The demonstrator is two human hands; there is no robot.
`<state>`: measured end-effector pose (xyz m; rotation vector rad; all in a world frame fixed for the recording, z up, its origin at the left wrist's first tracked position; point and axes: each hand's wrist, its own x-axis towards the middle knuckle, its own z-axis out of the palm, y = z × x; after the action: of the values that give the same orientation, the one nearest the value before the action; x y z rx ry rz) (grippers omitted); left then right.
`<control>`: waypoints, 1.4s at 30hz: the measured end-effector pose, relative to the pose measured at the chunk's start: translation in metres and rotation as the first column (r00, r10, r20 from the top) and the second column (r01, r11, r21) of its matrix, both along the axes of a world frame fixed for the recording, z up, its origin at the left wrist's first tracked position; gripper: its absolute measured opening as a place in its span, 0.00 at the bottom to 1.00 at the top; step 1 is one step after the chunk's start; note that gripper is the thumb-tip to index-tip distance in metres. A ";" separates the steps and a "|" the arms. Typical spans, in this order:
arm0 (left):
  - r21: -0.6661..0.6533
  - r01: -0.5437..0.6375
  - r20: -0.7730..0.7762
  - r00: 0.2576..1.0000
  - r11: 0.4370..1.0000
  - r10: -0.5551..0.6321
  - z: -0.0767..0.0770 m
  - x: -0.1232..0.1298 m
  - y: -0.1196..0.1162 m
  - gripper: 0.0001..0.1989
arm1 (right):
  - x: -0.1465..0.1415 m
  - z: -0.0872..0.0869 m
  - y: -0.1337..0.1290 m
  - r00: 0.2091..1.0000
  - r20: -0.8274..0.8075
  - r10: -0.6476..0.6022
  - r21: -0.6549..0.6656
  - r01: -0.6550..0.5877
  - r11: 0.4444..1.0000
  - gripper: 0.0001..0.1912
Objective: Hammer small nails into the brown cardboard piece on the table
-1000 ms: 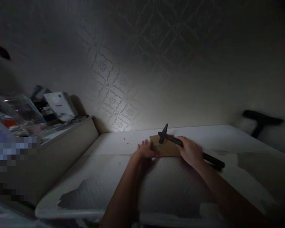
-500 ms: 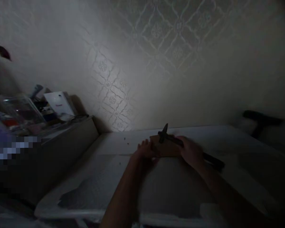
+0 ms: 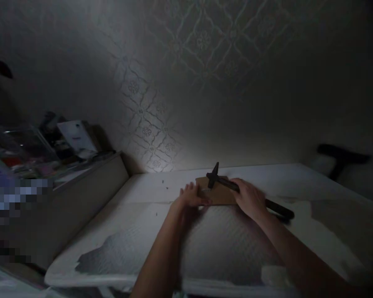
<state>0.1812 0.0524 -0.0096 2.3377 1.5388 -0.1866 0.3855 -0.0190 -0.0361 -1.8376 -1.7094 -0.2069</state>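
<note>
A flat brown board (image 3: 222,194) lies on the white table (image 3: 143,186) near the wall, with a small pale row of marks on its left part. My left hand (image 3: 191,196) grips the board's left end, thumb along its front edge and fingers behind. Wrapped round the handle of a dark hammer (image 3: 279,208), my right hand (image 3: 250,196) is at the board's right end. The hammer's head is over the board's upper left part; whether it touches the board I cannot tell.
At the left, a raised cabinet (image 3: 90,182) carries a white box (image 3: 76,134), a clear container and clutter. Small dark bits lie on the table left of my left hand. A dark T-shaped object (image 3: 342,157) stands at the right.
The light on the wall has dimmed, while the board and arms look clearer. The hammer and both hands have hardly moved.
</note>
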 end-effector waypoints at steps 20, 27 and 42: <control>0.007 0.006 -0.012 1.000 1.000 -0.006 -0.004 0.000 0.003 0.53 | 0.000 0.000 0.000 1.000 0.011 0.002 0.002 -0.002 1.000 0.14; 0.007 -0.005 0.010 1.000 1.000 0.005 0.000 0.000 -0.001 0.54 | 0.000 -0.001 0.001 1.000 -0.004 0.019 0.017 -0.019 1.000 0.15; 0.011 -0.006 -0.008 1.000 1.000 0.006 -0.001 0.001 0.000 0.52 | 0.001 -0.001 0.001 1.000 0.009 0.009 0.014 -0.009 1.000 0.14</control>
<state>0.1818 0.0519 -0.0102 2.3431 1.5543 -0.1868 0.3862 -0.0179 -0.0372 -1.8215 -1.7177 -0.2234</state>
